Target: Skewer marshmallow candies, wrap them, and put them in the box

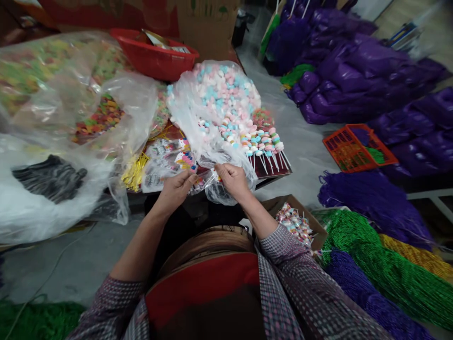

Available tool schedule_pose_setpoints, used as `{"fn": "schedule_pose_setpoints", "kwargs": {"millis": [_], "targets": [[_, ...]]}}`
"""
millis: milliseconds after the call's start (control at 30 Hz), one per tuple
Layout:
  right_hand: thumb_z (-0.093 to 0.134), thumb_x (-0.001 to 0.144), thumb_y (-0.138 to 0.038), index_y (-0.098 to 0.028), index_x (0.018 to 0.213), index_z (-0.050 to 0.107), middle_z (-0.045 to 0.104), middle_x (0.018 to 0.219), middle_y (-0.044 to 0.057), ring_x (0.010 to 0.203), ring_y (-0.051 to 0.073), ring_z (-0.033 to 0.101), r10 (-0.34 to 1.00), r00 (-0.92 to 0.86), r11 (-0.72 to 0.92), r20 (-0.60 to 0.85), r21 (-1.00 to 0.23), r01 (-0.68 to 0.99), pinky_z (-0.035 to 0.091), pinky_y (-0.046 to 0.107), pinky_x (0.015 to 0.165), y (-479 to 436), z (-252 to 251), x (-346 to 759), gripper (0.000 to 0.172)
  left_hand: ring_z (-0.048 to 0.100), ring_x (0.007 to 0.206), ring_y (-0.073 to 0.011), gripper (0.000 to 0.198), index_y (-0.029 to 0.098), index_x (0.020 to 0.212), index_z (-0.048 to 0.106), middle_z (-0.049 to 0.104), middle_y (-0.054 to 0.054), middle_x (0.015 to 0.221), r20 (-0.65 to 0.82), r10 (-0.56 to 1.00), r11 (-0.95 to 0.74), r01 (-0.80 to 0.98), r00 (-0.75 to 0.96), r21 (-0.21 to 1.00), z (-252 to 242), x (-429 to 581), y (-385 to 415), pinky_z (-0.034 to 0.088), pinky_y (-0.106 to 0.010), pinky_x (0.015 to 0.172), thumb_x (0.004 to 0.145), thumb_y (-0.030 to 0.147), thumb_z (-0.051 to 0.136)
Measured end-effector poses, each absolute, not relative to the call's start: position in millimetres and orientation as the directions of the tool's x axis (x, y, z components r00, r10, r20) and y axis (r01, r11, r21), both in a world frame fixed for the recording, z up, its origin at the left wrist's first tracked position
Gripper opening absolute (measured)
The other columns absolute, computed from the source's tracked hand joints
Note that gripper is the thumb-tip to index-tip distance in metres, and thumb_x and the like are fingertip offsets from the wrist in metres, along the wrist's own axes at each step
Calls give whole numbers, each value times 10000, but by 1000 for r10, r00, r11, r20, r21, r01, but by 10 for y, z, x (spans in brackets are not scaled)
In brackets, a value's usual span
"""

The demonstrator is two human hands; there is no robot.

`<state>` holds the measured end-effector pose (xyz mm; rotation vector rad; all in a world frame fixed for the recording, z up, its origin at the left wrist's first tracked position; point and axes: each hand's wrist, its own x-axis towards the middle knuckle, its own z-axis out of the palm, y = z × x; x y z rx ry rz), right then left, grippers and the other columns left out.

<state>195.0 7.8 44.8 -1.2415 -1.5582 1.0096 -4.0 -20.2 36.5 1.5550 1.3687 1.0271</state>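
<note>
My left hand [176, 187] and my right hand [231, 180] meet at the near edge of a low table, both pinched on a small clear packet [207, 178] held between them. Just beyond the fingers lies a big clear bag of pink, blue and white marshmallows [226, 94]. Finished marshmallow skewers [264, 141] on white sticks lie in a row to the right of that bag. Printed clear packets [166, 158] and a bundle of gold twist ties [134, 172] lie left of my hands.
Large bags of mixed coloured sweets [71, 89] fill the left. A red basin [155, 56] stands behind them. A cardboard box with wrapped skewers [295, 222] sits by my right elbow. Purple and green bead strands [375, 255], purple bags [361, 75] and an orange basket [357, 148] crowd the right.
</note>
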Motion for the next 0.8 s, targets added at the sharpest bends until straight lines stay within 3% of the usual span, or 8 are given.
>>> {"fn": "schedule_pose_setpoints", "kwargs": {"millis": [100, 267, 367, 433, 533, 600, 667, 800], "targets": [[477, 852, -825, -229, 508, 343, 299, 522, -51, 540, 97, 301, 978, -124, 197, 167, -933, 301, 280, 282, 560, 76, 475, 2007, 700, 418, 585, -117, 447, 198, 620, 550, 483, 32, 561, 53, 997, -73, 374, 64, 925, 383, 21, -197, 346, -261, 587, 887, 557, 568], [480, 839, -845, -226, 496, 328, 293, 506, -49, 537, 95, 296, 980, -71, 198, 185, -921, 335, 270, 282, 552, 76, 480, 2050, 724, 506, 604, -125, 302, 208, 818, 673, 600, 23, 676, -20, 987, -5, 153, 161, 988, 324, 127, -157, 403, -256, 587, 835, 510, 670], [505, 870, -789, -224, 487, 336, 302, 498, -45, 531, 98, 308, 976, -82, 220, 204, -906, 362, 280, 278, 548, 71, 464, 2060, 704, 500, 607, -127, 321, 205, 757, 665, 574, 23, 634, -10, 990, -9, 138, 140, 990, 282, 149, -135, 405, -265, 608, 842, 514, 671], [539, 889, -724, -223, 492, 393, 372, 506, -37, 534, 106, 359, 967, -105, 256, 234, -876, 408, 317, 276, 560, 103, 477, 2176, 656, 498, 636, -137, 351, 205, 716, 644, 559, 19, 636, 35, 995, -54, 207, 97, 977, 289, 133, -126, 404, -279, 636, 865, 522, 637], [533, 938, -588, -234, 648, 625, 626, 673, 13, 661, 157, 551, 942, -12, 287, 334, -789, 544, 441, 294, 678, 238, 543, 2622, 467, 497, 670, -145, 338, 212, 691, 629, 551, 14, 654, 156, 985, -170, 321, 69, 932, 324, 82, -120, 404, -291, 667, 888, 486, 606], [490, 971, -493, -243, 828, 725, 730, 870, 66, 848, 213, 641, 892, 144, 217, 429, -684, 697, 490, 343, 825, 366, 582, 3038, 371, 537, 691, -149, 292, 216, 715, 661, 599, 6, 681, 202, 978, -210, 352, 59, 912, 329, 56, -122, 426, -294, 694, 890, 443, 601], [488, 970, -413, -215, 966, 754, 751, 998, 122, 984, 264, 660, 878, 199, 77, 435, -541, 838, 488, 395, 926, 490, 577, 3425, 332, 594, 726, -155, 240, 219, 776, 709, 673, -5, 736, 191, 982, -184, 345, 15, 920, 307, 53, -127, 458, -295, 725, 871, 417, 613], [556, 950, -385, -138, 1024, 751, 747, 1042, 217, 1008, 339, 682, 924, 321, -244, 207, -328, 913, 487, 416, 892, 647, 399, 3813, 323, 651, 775, -169, 236, 222, 887, 756, 752, -21, 829, 138, 983, -101, 277, -118, 956, 238, 88, -135, 503, -302, 743, 817, 426, 661]]}}
